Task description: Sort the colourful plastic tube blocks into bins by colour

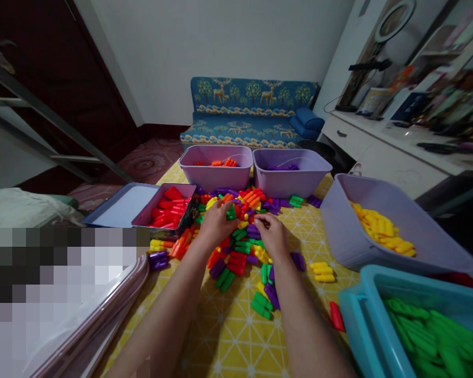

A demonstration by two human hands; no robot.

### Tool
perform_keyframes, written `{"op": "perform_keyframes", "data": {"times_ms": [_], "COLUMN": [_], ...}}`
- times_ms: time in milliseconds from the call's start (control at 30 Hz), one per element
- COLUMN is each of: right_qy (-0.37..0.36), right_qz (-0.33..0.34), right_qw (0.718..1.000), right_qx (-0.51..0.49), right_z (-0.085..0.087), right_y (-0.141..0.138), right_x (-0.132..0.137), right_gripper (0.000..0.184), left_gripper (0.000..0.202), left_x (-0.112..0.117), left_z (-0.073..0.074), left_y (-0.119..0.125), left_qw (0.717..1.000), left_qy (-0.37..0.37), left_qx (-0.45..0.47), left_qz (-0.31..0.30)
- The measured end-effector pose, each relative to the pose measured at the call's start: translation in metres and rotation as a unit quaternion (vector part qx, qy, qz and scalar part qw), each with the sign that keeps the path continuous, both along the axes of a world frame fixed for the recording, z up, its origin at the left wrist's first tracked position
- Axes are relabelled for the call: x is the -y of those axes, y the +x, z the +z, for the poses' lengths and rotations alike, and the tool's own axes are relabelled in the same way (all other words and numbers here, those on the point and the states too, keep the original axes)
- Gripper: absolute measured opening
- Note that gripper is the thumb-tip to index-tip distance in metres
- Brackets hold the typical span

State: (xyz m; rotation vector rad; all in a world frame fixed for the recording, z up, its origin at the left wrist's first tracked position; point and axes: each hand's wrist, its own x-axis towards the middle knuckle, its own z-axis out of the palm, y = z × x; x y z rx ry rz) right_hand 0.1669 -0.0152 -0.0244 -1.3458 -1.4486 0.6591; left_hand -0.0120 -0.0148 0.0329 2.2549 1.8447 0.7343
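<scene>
My left hand [216,227] reaches over a heap of plastic building pieces, thumb and fingers closed around a green piece [231,212]. To its right, my right hand [273,236] has thumb and fingertips pinched together above the heap; whatever is in them is too small to make out. Purple pieces [254,231] lie just left of its fingers. The heap mixes red, orange, yellow, green and purple pieces, many joined side by side into small flat groups. Nearer me lie a red group [237,263] and a green group [262,305].
Behind the heap stand a lilac bin [216,176] with orange pieces and a second bin [291,181] with purple ones. Right are a bin [339,226] of yellow pieces and a blue bin [364,315] of green ones. A tin [189,215] holding red pieces stands left, near stacked lids [122,294].
</scene>
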Motion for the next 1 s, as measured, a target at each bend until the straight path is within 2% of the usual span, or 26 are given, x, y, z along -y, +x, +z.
{"op": "perform_keyframes", "data": {"times_ms": [100, 200, 267, 333, 400, 467, 533, 633, 733, 867, 1000], "right_qy": [0.022, 0.078, 0.090, 0.071, 0.043, 0.026, 0.021, 0.023, 0.014, 0.004, 0.013], "right_qz": [0.001, 0.007, 0.045, 0.095, 0.124, 0.134, 0.141, 0.130, 0.089, 0.018, -0.015], "right_qw": [1.000, 0.994, 0.986, 0.975, 0.962, 0.948, 0.935, 0.929, 0.944, 0.987, 0.999], "right_qx": [0.021, 0.081, 0.135, 0.188, 0.241, 0.288, 0.324, 0.345, 0.316, 0.161, 0.037], "right_z": [0.009, 0.023, 0.032, 0.040, 0.046, 0.050, 0.052, 0.051, 0.048, 0.045, 0.036], "right_y": [-0.003, -0.008, -0.011, -0.012, -0.013, -0.013, -0.016, -0.024, -0.032, -0.029, -0.019], "right_x": [0.006, 0.013, 0.017, 0.021, 0.024, 0.027, 0.029, 0.031, 0.030, 0.023, 0.016], "right_gripper": [0.016, 0.009, 0.006, 0.005, 0.016, 0.034, 0.045, 0.039, 0.027, 0.021, 0.021], "left_gripper": [0.053, 0.044, 0.040, 0.039, 0.037, 0.036, 0.035, 0.035, 0.035, 0.035, 0.034], "left_x": [0.010, 0.009, 0.006, 0.005, 0.004, 0.004, 0.005, 0.005, 0.006, 0.006, 0.007], "left_z": [-0.016, -0.027, -0.032, -0.036, -0.038, -0.039, -0.038, -0.038, -0.038, -0.038, -0.038], "left_y": [0.000, -0.001, -0.003, -0.005, -0.007, -0.008, -0.007, -0.007, -0.006, -0.006, -0.007], "left_qw": [0.999, 0.994, 0.990, 0.989, 0.989, 0.989, 0.989, 0.989, 0.989, 0.989, 0.990], "left_qy": [0.026, 0.048, 0.051, 0.055, 0.065, 0.073, 0.077, 0.079, 0.084, 0.088, 0.091], "left_qx": [0.037, 0.084, 0.095, 0.090, 0.080, 0.072, 0.067, 0.065, 0.066, 0.061, 0.061], "left_qz": [-0.006, 0.056, 0.095, 0.107, 0.107, 0.107, 0.105, 0.105, 0.100, 0.099, 0.091]}}
